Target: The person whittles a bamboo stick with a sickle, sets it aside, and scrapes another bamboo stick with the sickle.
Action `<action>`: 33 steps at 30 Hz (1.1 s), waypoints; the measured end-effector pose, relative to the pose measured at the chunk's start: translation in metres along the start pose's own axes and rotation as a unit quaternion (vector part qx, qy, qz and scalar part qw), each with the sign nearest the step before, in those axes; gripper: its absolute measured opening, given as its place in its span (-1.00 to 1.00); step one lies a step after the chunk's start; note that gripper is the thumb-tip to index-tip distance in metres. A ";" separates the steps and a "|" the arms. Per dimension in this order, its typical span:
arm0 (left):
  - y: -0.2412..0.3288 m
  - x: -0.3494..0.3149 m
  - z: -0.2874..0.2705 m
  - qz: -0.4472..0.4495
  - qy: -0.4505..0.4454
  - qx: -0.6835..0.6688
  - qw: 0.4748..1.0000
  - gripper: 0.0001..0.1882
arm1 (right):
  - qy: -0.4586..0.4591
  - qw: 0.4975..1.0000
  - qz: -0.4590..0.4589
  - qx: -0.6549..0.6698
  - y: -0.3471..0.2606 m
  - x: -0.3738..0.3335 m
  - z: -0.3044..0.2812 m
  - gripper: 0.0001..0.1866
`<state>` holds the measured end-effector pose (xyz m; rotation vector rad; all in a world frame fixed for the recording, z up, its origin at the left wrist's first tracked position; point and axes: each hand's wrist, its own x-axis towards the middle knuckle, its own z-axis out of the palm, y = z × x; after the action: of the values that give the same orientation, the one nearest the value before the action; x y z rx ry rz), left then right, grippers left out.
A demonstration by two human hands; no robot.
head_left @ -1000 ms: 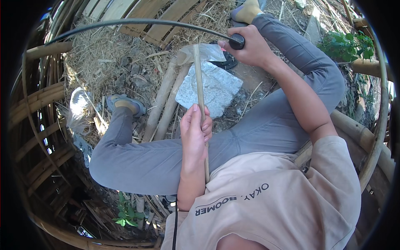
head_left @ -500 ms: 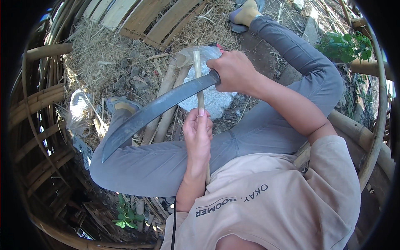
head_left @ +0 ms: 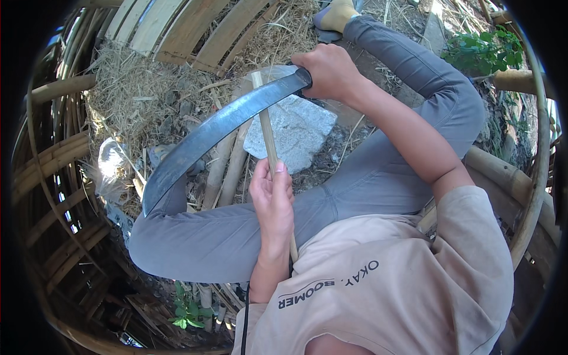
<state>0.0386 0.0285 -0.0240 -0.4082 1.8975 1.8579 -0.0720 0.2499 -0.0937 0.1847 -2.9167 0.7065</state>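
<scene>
My right hand (head_left: 331, 72) is closed round the handle of a long curved machete (head_left: 216, 125); the fist hides the handle. The dark blade reaches left and toward me, its tip over my left knee. It crosses over a pale, slim stick (head_left: 268, 133) close to the stick's far end; whether the edge touches the wood I cannot tell. My left hand (head_left: 273, 195) grips the stick lower down, thumb lying along it. The stick's near end runs past my wrist toward my shirt. Beneath stick and blade lies a flat whitish stone (head_left: 302, 133) on the ground.
My legs in grey trousers (head_left: 201, 245) are spread around the stone. Bamboo poles (head_left: 220, 168) lie left of it. Farther off are dry straw (head_left: 127, 89) and a slatted wooden panel (head_left: 183, 29). Clear plastic (head_left: 112, 168) lies at left. Bamboo railings (head_left: 523, 219) curve around me.
The machete has slid a little away from me along the stick, and its blade has turned to catch more light. The stick's far end now leans more to the left.
</scene>
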 end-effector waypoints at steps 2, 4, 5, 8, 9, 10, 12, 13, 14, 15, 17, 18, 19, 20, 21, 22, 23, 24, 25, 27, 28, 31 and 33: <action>-0.001 0.000 -0.002 0.007 -0.014 -0.011 1.000 -0.81 | 0.016 1.000 -0.002 -0.011 0.004 0.001 -0.001 -0.73; 0.002 -0.003 -0.011 0.006 -0.010 -0.031 0.999 -0.79 | 0.031 0.999 -0.004 -0.023 0.015 0.005 -0.003 -0.72; 0.004 -0.005 -0.017 0.008 -0.004 -0.049 0.999 -0.78 | 0.071 0.996 0.046 -0.039 0.024 0.013 -0.004 -0.70; 0.011 -0.011 -0.020 0.008 -0.033 -0.066 0.997 -0.77 | 0.162 0.981 0.098 -0.047 0.061 0.022 -0.023 -0.74; 0.008 -0.002 -0.019 -0.015 -0.014 -0.061 0.998 -0.75 | 0.215 0.971 0.099 -0.034 0.067 0.025 -0.029 -0.78; 0.008 -0.003 -0.019 -0.012 -0.008 -0.064 0.998 -0.75 | 0.215 0.972 0.092 -0.033 0.070 0.022 -0.028 -0.78; 0.008 -0.001 -0.019 -0.027 -0.059 -0.085 0.994 -0.73 | 0.219 0.965 0.080 0.121 0.067 0.010 -0.023 -0.76; 0.007 0.001 -0.020 -0.029 -0.073 -0.093 0.993 -0.71 | 0.260 0.953 0.035 0.152 0.062 0.008 -0.015 -0.81; 0.007 0.001 -0.020 -0.031 -0.071 -0.093 0.993 -0.71 | 0.258 0.953 0.035 0.154 0.051 0.005 -0.017 -0.81; 0.007 0.002 -0.020 -0.039 -0.068 -0.095 0.992 -0.70 | 0.210 0.960 0.033 0.184 0.039 0.002 -0.021 -0.81; 0.008 0.004 -0.019 -0.047 -0.064 -0.095 0.992 -0.70 | 0.124 0.968 0.018 0.217 0.025 -0.002 -0.029 -0.80; 0.008 0.006 -0.020 -0.050 -0.066 -0.100 0.992 -0.69 | 0.125 0.968 0.019 0.218 0.018 -0.004 -0.028 -0.80; 0.009 0.007 -0.021 -0.053 -0.067 -0.104 0.991 -0.68 | 0.103 0.969 0.001 0.226 0.011 -0.006 -0.027 -0.80; 0.009 0.007 -0.020 -0.053 -0.069 -0.103 0.991 -0.68 | 0.083 0.969 -0.016 0.232 0.004 -0.008 -0.027 -0.79; 0.009 0.008 -0.019 -0.061 -0.066 -0.105 0.990 -0.68 | 0.076 0.968 -0.020 0.239 -0.003 -0.011 -0.025 -0.83; 0.009 0.009 -0.018 -0.069 -0.062 -0.108 0.990 -0.68 | 0.077 0.968 -0.019 0.238 -0.007 -0.013 -0.021 -0.83; 0.008 0.009 -0.017 -0.069 -0.063 -0.107 0.990 -0.68 | 0.055 0.974 -0.026 0.220 -0.010 -0.015 -0.018 -0.86; 0.008 0.009 -0.017 -0.058 -0.060 -0.099 0.992 -0.68 | 0.032 0.978 -0.034 0.202 -0.014 -0.017 -0.016 -0.89; 0.007 0.009 -0.016 -0.048 -0.057 -0.092 0.993 -0.68 | 0.004 0.985 -0.028 0.172 -0.017 -0.019 -0.017 -0.87; 0.004 0.008 -0.013 -0.041 -0.047 -0.080 0.995 -0.69 | -0.013 0.988 -0.031 0.150 -0.025 -0.021 -0.016 -0.87; 0.003 0.008 -0.012 -0.034 -0.037 -0.068 0.996 -0.71 | -0.031 0.991 -0.033 0.127 -0.027 -0.022 -0.015 -0.87; -0.015 0.012 -0.012 0.048 0.001 0.032 0.998 -0.76 | -0.049 0.996 -0.006 0.076 -0.032 -0.020 -0.004 -0.81; -0.025 0.012 -0.008 0.075 0.015 0.070 0.995 -0.75 | -0.041 0.997 -0.012 0.064 -0.026 -0.022 0.006 -0.78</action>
<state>0.0402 0.0205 -0.0513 -0.2545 2.1156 1.8041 -0.0476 0.2265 -0.0908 0.2675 -2.9415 0.9042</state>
